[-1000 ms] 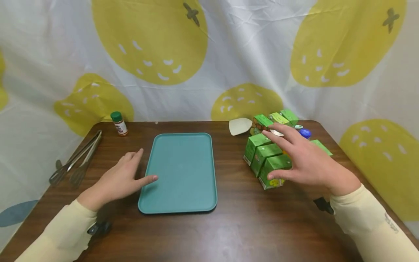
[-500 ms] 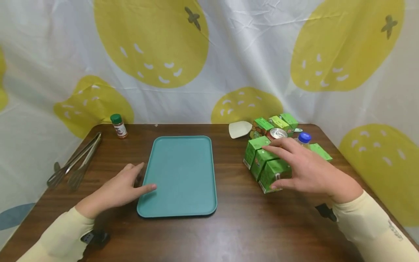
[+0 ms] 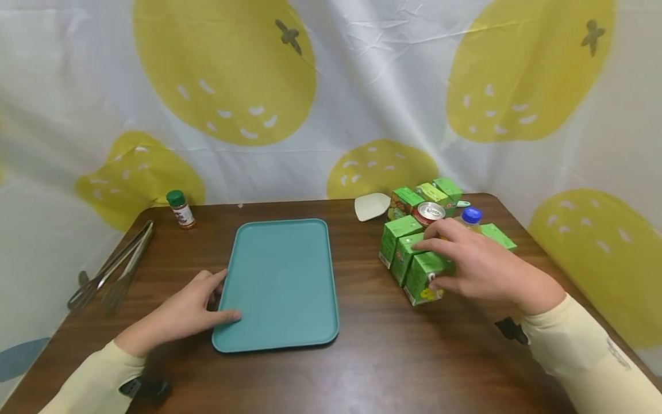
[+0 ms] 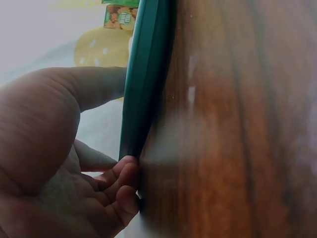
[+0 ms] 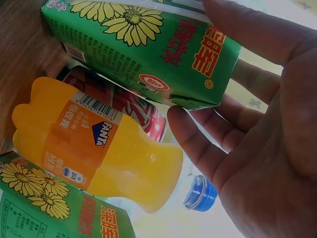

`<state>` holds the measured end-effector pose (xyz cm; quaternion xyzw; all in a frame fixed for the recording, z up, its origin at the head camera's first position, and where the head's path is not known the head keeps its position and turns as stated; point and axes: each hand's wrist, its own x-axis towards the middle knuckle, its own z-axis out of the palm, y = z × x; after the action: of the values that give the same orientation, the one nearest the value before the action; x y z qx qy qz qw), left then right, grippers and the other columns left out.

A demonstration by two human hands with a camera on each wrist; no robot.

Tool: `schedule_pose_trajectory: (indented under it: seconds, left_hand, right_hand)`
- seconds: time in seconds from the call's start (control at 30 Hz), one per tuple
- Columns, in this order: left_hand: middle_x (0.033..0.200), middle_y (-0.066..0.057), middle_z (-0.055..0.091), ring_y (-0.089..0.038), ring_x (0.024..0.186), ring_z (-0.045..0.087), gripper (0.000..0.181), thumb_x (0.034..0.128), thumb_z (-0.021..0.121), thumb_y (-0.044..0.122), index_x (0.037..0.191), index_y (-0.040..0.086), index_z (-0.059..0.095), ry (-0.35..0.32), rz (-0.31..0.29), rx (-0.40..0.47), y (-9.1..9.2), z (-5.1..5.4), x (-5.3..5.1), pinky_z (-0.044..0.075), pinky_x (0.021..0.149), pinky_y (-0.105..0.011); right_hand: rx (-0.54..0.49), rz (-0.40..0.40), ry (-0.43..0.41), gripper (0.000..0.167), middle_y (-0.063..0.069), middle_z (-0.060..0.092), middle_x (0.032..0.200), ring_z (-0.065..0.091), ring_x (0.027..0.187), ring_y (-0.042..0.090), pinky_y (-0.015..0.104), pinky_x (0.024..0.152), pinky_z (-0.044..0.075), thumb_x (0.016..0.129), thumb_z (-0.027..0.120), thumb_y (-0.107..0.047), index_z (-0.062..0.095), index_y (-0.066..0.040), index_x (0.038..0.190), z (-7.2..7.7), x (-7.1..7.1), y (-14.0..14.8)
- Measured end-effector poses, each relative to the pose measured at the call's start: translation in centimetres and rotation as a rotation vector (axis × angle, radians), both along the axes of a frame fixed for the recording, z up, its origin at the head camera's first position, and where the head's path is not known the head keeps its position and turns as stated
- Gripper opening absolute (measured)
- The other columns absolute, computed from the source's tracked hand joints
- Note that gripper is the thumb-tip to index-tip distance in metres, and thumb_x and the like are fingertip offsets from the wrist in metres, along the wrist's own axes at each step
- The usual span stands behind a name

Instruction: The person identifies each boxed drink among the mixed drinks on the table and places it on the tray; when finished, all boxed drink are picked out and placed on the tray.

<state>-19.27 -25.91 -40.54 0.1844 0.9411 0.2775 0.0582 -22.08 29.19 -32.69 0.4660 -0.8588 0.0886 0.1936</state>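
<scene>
My left hand [image 3: 185, 310] is at the left edge of the teal tray [image 3: 281, 282], which lies flat on the table. Its thumb reaches over the tray's rim; in the left wrist view the curled fingers [image 4: 126, 178] touch the outer edge near the wood. My right hand [image 3: 481, 261] is around the top of the nearest green drink carton [image 3: 426, 276], thumb on one side and fingers on the other. Flowers are printed on that carton [image 5: 143, 54] in the right wrist view. Two more green cartons stand in line behind it, including a middle carton [image 3: 405, 253].
Beside the right hand stand an orange Fanta bottle [image 5: 109, 144] with a blue cap and a red can [image 3: 430, 213]. More cartons [image 3: 434, 192] and a white spatula [image 3: 372, 207] are behind. At left are metal tongs [image 3: 121, 264] and a green-capped spice jar [image 3: 181, 210].
Both hands have come down: the left onto the tray's edge, the right lower around the nearest carton. The head view has shifted slightly. Tray and cartons appear to stay in place.
</scene>
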Motion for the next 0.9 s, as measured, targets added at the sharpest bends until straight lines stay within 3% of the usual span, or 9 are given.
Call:
schedule_pose_trajectory:
  seconds: [0.27,0.63,0.9]
  left_hand:
    - [0.113,-0.011,0.056,-0.019,0.093,0.05,0.113,0.09,0.094,0.045,0.162,-0.02,0.036,-0.012,0.027,-0.015,-0.83,-0.25,0.4,0.048,0.074,-0.031]
    - [0.105,-0.006,0.055,-0.017,0.088,0.048,0.108,0.0901,0.095,0.044,0.161,-0.018,0.04,-0.012,0.008,-0.007,-0.64,-0.28,0.1,0.044,0.07,-0.03]
    - [0.104,-0.005,0.054,-0.017,0.087,0.048,0.104,0.0909,0.094,0.044,0.158,-0.017,0.044,-0.006,-0.001,-0.011,-0.49,-0.17,-0.05,0.043,0.069,-0.029]
  right_hand:
    - [0.014,0.013,0.005,0.072,0.001,0.062,0.122,0.057,0.109,0.021,0.04,0.085,0.053,0.067,0.108,-0.02,0.079,-0.01,0.132,0.14,-0.55,-0.43]
    - [-0.003,0.031,0.001,0.069,0.0,0.066,0.118,0.06,0.109,0.021,0.041,0.089,0.054,0.063,0.108,-0.016,0.081,-0.009,0.126,0.09,-0.39,0.17]
    - [-0.011,-0.02,-0.048,0.062,-0.003,0.065,0.116,0.062,0.11,0.022,0.044,0.093,0.054,0.064,0.109,-0.015,0.078,-0.013,0.117,0.17,-0.06,0.45]
